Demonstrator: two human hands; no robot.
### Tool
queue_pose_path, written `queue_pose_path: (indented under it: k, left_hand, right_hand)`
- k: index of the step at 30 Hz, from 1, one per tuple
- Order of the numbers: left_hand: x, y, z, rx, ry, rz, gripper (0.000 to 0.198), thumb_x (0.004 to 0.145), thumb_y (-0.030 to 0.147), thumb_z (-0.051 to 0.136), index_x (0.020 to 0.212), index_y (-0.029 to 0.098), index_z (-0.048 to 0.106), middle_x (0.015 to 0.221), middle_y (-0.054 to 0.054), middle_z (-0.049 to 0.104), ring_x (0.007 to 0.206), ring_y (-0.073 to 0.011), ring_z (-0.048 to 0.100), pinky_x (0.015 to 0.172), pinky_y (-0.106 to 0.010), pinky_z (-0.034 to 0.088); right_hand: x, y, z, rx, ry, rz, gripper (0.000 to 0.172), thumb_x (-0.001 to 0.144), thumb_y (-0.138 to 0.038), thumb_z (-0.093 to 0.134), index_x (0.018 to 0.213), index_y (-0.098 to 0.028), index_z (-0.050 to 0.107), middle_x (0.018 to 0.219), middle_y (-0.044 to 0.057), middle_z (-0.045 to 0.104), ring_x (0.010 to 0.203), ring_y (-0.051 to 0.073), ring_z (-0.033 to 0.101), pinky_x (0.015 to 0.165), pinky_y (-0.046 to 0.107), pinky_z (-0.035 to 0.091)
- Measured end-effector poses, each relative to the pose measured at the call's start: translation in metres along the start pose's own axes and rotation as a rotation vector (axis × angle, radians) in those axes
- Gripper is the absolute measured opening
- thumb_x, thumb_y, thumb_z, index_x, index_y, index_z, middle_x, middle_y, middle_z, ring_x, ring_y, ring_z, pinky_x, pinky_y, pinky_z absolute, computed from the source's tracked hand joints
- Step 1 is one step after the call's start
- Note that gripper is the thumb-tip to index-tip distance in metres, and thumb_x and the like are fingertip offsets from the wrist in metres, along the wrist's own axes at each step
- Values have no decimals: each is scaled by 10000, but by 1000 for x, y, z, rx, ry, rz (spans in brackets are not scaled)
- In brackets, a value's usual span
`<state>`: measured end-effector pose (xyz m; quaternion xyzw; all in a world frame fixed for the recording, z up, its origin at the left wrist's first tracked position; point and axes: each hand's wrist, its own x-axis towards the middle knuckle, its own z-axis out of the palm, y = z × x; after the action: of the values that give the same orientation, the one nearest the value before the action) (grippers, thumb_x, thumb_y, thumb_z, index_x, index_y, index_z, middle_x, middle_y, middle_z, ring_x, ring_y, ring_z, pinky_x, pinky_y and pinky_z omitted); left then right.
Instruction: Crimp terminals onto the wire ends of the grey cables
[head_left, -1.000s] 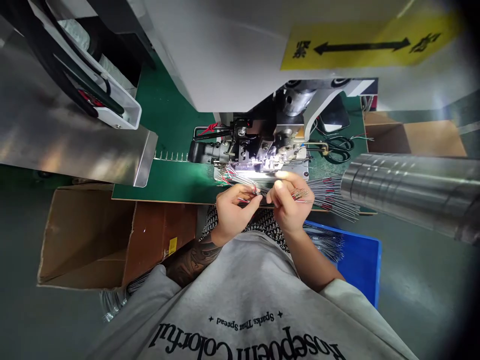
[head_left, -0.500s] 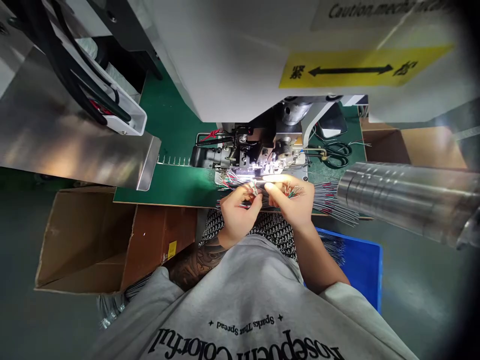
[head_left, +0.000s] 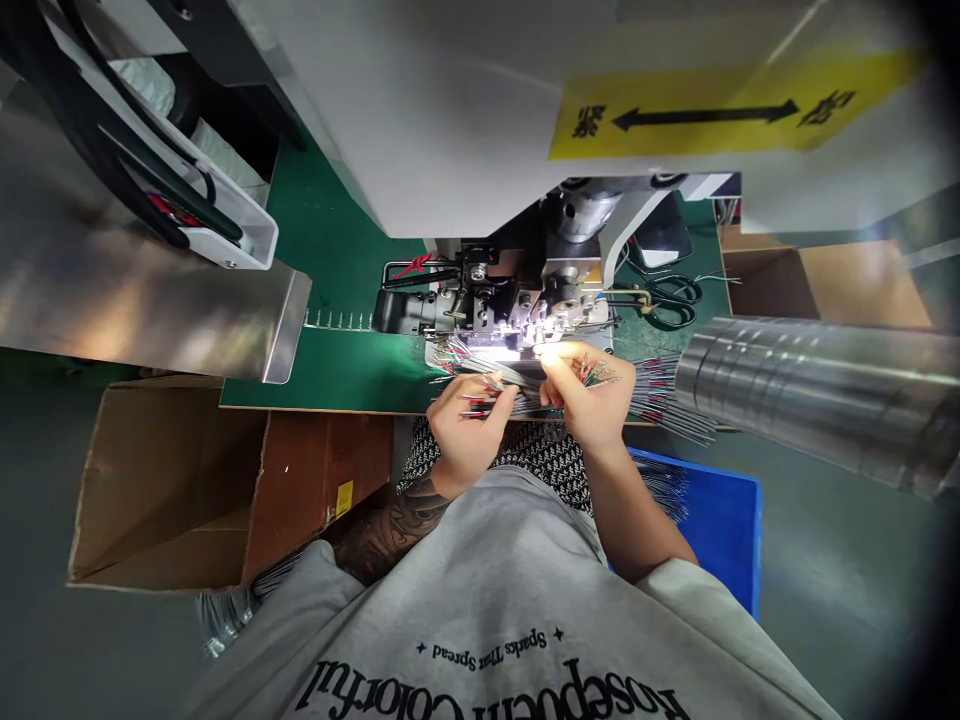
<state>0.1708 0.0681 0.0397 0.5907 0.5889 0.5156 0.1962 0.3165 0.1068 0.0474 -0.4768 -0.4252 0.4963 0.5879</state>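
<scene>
My right hand [head_left: 596,395] is closed in a pinch at the front of a terminal crimping machine [head_left: 525,300], under its bright work light. Thin cables [head_left: 598,373] with stripped red, green and white wire ends stick out of its grip. Lower and to the left, my left hand [head_left: 466,425] has its thumb and fingers curled round grey cables [head_left: 480,402] with red wire ends. A bundle of pale grey cables [head_left: 480,362] lies between the hands and the machine. The exact wire at the right fingertips is too small to make out.
A terminal strip [head_left: 341,320] runs across the green table [head_left: 337,375] from a metal guide [head_left: 187,320]. More grey cables [head_left: 667,400] lie right, by a metal cylinder [head_left: 810,400] and scissors [head_left: 675,300]. Below stand a cardboard box [head_left: 172,480] and blue bin [head_left: 720,530].
My left hand has moved a little left and down, away from the right fingertips. My right hand has shifted slightly right, still pinching. The whole view has tilted slightly.
</scene>
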Motion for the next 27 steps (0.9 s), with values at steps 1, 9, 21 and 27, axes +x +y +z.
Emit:
queue_pose_path:
  k: [1,9,21,27]
  left_hand:
    - [-2,-1,0,-12,2,-47,132,865,245,840,925,154,765,886,-41,777,808,-135,749,806,-255,612]
    - [-5,3,1,-127,-9,-100,66,883,161,794,944,140,778,941,-45,799,861,-123,777,826,-210,631]
    - [6,5,9,-36,-132,70,38,929,163,739,936,131,758,763,-17,714,668,-75,618,689,-204,504]
    - [9,-1,8,-37,-110,20,68,921,193,749,939,129,734,813,-33,763,665,-89,690,684,-198,541]
  right_hand:
    - [0,1,0,17,6,-2,197,885,-338,804,976,-165,814,470,-68,458,372,89,414,419,260,442]
    - [-3,3,-2,1,21,-57,178,929,-343,757,971,-176,797,479,-70,451,384,96,424,423,265,418]
    - [-3,-4,-5,-210,-34,-62,154,899,-304,762,818,-178,726,544,-42,547,488,108,500,503,272,407]
    - [0,-17,-6,-271,-98,50,163,834,-286,747,753,-149,715,530,-27,554,473,86,456,478,234,344]
